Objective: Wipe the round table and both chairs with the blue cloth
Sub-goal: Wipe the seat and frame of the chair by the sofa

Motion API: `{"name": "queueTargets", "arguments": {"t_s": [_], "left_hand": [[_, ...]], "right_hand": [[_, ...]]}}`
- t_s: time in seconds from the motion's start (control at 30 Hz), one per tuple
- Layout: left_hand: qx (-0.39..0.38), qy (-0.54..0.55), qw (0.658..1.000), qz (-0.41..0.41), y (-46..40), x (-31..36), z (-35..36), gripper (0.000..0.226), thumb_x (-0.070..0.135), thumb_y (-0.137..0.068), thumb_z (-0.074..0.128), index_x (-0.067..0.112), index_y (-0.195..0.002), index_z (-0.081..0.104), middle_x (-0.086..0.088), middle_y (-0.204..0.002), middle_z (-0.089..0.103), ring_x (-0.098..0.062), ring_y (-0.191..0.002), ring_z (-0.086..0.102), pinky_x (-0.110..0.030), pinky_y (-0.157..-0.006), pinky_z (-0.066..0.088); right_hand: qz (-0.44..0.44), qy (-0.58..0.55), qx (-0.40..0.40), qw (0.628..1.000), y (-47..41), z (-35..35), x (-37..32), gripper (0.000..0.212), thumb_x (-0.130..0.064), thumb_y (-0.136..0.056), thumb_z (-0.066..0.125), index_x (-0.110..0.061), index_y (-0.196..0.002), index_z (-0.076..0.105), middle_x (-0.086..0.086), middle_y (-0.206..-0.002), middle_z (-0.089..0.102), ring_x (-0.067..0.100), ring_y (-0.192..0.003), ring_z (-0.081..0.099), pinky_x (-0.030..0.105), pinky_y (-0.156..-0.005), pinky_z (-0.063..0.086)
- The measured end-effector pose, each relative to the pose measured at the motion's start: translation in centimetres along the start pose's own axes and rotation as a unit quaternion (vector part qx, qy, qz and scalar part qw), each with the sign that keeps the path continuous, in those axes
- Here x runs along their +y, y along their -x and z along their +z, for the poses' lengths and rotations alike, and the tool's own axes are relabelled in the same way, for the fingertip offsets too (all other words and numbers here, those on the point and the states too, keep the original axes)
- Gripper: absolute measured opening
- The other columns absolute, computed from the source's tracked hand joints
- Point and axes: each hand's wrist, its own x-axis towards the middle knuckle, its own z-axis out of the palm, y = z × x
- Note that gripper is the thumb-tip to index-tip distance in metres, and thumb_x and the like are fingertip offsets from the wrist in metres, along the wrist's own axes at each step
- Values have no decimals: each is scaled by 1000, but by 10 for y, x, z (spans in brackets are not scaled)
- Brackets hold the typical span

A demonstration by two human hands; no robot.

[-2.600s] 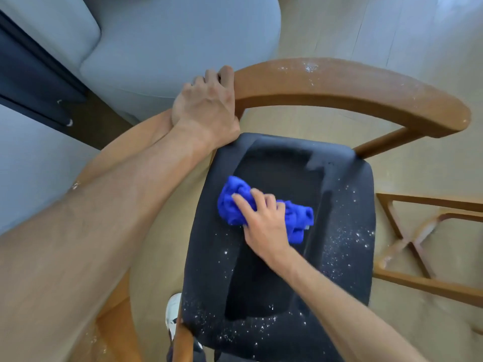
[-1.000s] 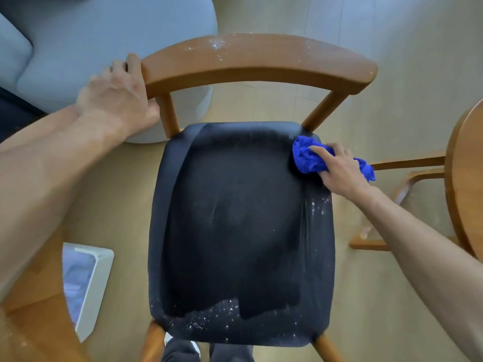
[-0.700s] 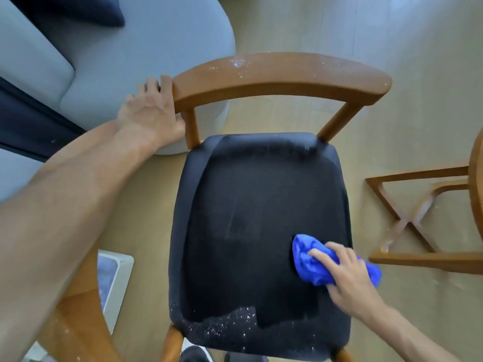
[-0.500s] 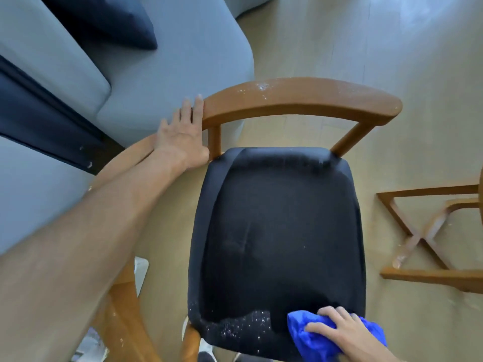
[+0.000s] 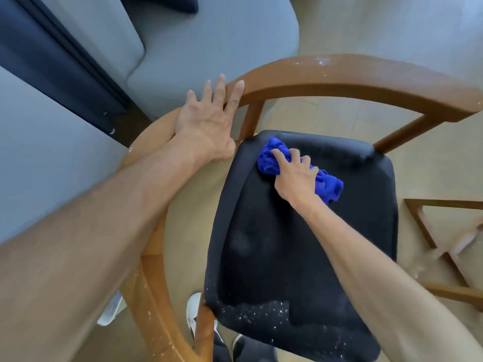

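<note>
A grey sofa (image 5: 209,43) is seen at the top left, beyond the left hand, with a dark navy panel (image 5: 60,66) running diagonally beside it. Pale wooden flooring (image 5: 392,24) is spread under everything.

The wooden chair (image 5: 352,82) is viewed from above. Its curved backrest rail is arched above both hands, and white specks are scattered on the rail's top. Its black padded seat (image 5: 300,244) is spread below and around the right hand; white crumbs are left along the seat's near edge, well below the grip, while the surface around the cloth looks clean.

To the right of the seat, part of a crossed wooden base (image 5: 431,231) is shown on the floor. At the lower left, under the left forearm, a curved wooden edge (image 5: 154,309) dotted with white specks is seen; what it belongs to cannot be told. A white shoe (image 5: 193,314) is glimpsed just under the seat's near corner.

The left hand (image 5: 206,124) is laid flat with the fingers spread, its fingertips resting on the left end of the backrest rail; nothing is grasped.

The right hand (image 5: 295,176) is closed over the blue cloth (image 5: 329,186), which is bunched up and pressed onto the far left part of the seat, with cloth showing on both sides of the fingers.

No writing or brand can be read anywhere.
</note>
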Motion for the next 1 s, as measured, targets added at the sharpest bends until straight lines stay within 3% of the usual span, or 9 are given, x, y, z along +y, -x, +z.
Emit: {"name": "queueTargets", "arguments": {"t_s": [0.17,0.23,0.3,0.37,0.4,0.53,0.63,0.83,1.0], "left_hand": [[-13,13,1000,-2,2,0,-8,89,43,-89,40,14,-149,-21,-19,-158,-9,-37,-145,6,-50,-111,23],[-21,15,1000,-1,3,-1,-11,90,43,-89,40,14,-149,-21,-19,-158,-11,-36,-146,5,-49,-111,23],[-24,24,999,3,4,-1,-14,90,41,-89,41,14,-149,-20,-19,-158,-11,-36,-145,6,-49,-111,23],[-22,23,1000,-1,4,-1,-14,91,39,-88,43,14,-149,-20,-20,-158,-10,-37,-145,8,-49,-111,24],[-21,20,1000,-1,5,-1,-12,91,38,-88,43,14,-149,-20,-20,-158,-9,-37,-144,10,-48,-110,25],[-3,13,1000,6,3,-1,-6,93,36,-85,46,14,-149,-17,-22,-158,-4,-38,-141,18,-46,-105,30],[-1,16,1000,6,2,-2,-5,98,36,-82,50,13,-149,-17,-23,-157,-2,-38,-138,22,-47,-105,31],[5,11,1000,8,2,-3,-5,100,39,-83,53,12,-149,-17,-24,-157,-2,-40,-137,23,-49,-106,31],[8,4,1000,13,2,1,-5,100,42,-84,53,12,-150,-16,-25,-157,1,-41,-135,28,-49,-104,33]], "right_hand": [[-230,-22,-56,971,148,28,-25,66,-14,-55,70,-31,-117,60,7,-116,60,32,-84,57,39,-62,45],[-329,-16,-151,932,200,26,-22,68,-24,-48,74,-37,-113,60,3,-112,63,28,-82,60,37,-61,49],[-389,25,-245,888,220,19,-14,64,-33,-54,74,-42,-115,56,-1,-116,61,24,-87,61,36,-66,52],[-404,13,-304,863,210,12,-8,58,-25,-72,63,-40,-126,48,4,-128,52,29,-99,54,41,-78,46],[-400,-6,-292,869,199,9,-11,59,-18,-77,56,-38,-131,44,6,-132,47,32,-102,49,42,-82,42],[-289,-25,-101,952,132,10,-73,61,-10,-77,51,-31,-134,46,9,-134,46,36,-102,47,44,-80,37],[-232,32,-82,969,96,21,-122,52,-14,-86,54,-26,-135,41,9,-137,39,38,-113,41,47,-90,34],[-356,63,-162,918,161,50,-113,55,-25,-82,62,-27,-133,41,10,-140,35,41,-120,35,52,-92,37],[-419,43,-211,882,205,51,-76,53,-27,-83,63,-34,-131,42,3,-136,39,34,-112,43,45,-86,41]]}}
